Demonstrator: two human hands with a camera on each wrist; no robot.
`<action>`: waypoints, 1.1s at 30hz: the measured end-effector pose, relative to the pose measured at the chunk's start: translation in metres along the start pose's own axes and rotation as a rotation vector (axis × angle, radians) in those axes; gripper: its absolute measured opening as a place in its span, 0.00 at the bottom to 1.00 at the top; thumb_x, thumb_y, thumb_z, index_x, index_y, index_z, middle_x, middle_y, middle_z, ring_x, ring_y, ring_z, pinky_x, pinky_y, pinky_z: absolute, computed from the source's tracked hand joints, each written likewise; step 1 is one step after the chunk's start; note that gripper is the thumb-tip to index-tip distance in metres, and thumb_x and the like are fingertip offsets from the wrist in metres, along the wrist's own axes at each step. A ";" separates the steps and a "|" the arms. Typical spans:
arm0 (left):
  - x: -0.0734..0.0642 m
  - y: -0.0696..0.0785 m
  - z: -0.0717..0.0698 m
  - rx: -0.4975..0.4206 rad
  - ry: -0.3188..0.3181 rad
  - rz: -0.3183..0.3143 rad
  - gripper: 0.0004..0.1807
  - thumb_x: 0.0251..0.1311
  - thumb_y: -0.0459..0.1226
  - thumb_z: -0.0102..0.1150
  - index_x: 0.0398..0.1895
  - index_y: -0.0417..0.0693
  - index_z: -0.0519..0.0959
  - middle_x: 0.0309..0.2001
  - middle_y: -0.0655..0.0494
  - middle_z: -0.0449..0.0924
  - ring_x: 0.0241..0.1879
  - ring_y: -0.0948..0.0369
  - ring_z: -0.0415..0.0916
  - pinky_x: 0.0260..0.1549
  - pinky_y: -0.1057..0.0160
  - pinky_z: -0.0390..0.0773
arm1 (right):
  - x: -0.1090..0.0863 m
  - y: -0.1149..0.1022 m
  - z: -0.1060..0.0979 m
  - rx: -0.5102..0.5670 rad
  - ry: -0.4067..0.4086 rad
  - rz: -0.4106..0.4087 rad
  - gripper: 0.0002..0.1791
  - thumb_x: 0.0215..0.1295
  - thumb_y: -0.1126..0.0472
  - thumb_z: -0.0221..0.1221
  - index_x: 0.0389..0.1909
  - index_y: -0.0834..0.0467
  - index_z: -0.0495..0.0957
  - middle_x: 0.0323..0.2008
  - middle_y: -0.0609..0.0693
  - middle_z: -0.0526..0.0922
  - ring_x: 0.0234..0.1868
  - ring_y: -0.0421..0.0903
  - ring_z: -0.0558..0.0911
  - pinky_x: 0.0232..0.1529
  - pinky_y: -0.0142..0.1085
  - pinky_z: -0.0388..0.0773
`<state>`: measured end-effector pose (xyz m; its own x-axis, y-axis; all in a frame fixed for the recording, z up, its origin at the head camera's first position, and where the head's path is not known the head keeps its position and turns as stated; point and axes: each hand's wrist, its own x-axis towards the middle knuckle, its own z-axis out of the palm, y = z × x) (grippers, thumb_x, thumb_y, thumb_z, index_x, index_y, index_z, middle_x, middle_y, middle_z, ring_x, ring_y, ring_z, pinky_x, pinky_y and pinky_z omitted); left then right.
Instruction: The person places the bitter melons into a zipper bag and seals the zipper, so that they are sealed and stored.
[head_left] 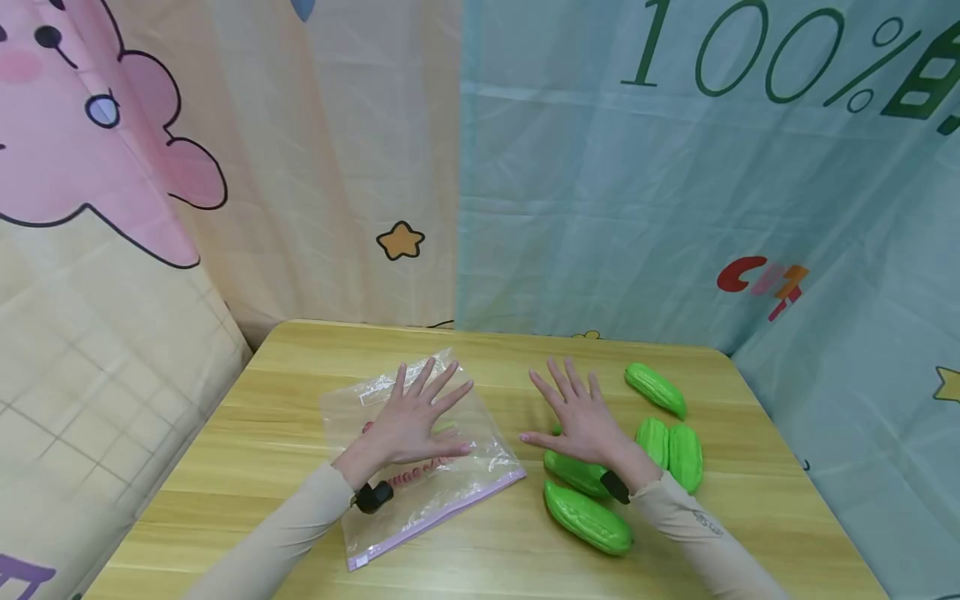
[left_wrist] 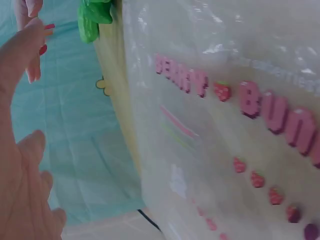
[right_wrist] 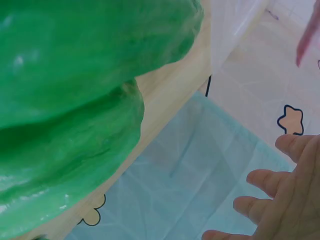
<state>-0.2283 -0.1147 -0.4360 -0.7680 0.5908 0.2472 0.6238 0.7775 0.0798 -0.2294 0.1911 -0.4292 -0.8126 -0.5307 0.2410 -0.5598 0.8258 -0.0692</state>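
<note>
My left hand, fingers spread wide and straight, hovers over a clear zip bag with a lilac zip edge. Pink lettering and small strawberries are printed on the bag, as the left wrist view shows up close. Fingers also spread, my right hand hangs over several glossy green ridged cucumbers and holds nothing. One cucumber lies nearest me, with another partly under the right hand. Two more lie side by side near my right wrist, and a single cucumber sits farther back.
The light wooden table has rounded far corners. Printed cloth hangs close behind it and along both sides. A small black device is strapped at the left wrist, a similar one at the right.
</note>
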 end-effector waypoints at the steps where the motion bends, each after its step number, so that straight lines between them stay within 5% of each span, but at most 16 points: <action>1: -0.001 -0.001 0.001 -0.008 -0.007 0.005 0.49 0.50 0.70 0.53 0.74 0.62 0.53 0.75 0.53 0.40 0.72 0.47 0.30 0.62 0.36 0.32 | -0.001 0.000 0.000 0.008 -0.001 -0.001 0.52 0.56 0.25 0.49 0.74 0.51 0.50 0.73 0.59 0.43 0.71 0.61 0.40 0.62 0.66 0.42; 11: -0.015 -0.021 0.018 -0.122 -0.153 0.104 0.47 0.52 0.64 0.58 0.70 0.48 0.62 0.71 0.43 0.54 0.69 0.41 0.46 0.63 0.38 0.46 | -0.009 -0.004 0.002 0.049 0.003 -0.017 0.51 0.58 0.26 0.49 0.73 0.54 0.51 0.73 0.59 0.47 0.71 0.60 0.47 0.62 0.63 0.51; 21: -0.024 -0.033 0.033 -0.347 -0.317 0.221 0.48 0.41 0.62 0.68 0.66 0.51 0.69 0.70 0.48 0.56 0.69 0.44 0.48 0.64 0.41 0.43 | -0.021 -0.006 0.005 0.126 0.022 0.015 0.49 0.59 0.27 0.49 0.74 0.53 0.51 0.72 0.57 0.51 0.71 0.58 0.50 0.62 0.59 0.55; 33: -0.026 -0.036 0.046 -0.330 -0.307 0.227 0.51 0.36 0.64 0.67 0.67 0.52 0.68 0.71 0.49 0.55 0.70 0.44 0.46 0.65 0.43 0.45 | -0.032 -0.012 0.001 0.192 0.024 0.018 0.46 0.61 0.30 0.51 0.72 0.54 0.56 0.70 0.57 0.58 0.69 0.58 0.55 0.60 0.59 0.58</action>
<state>-0.2379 -0.1482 -0.4892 -0.5839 0.8118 0.0023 0.7545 0.5416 0.3706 -0.1973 0.1978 -0.4369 -0.8198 -0.5096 0.2613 -0.5679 0.7823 -0.2561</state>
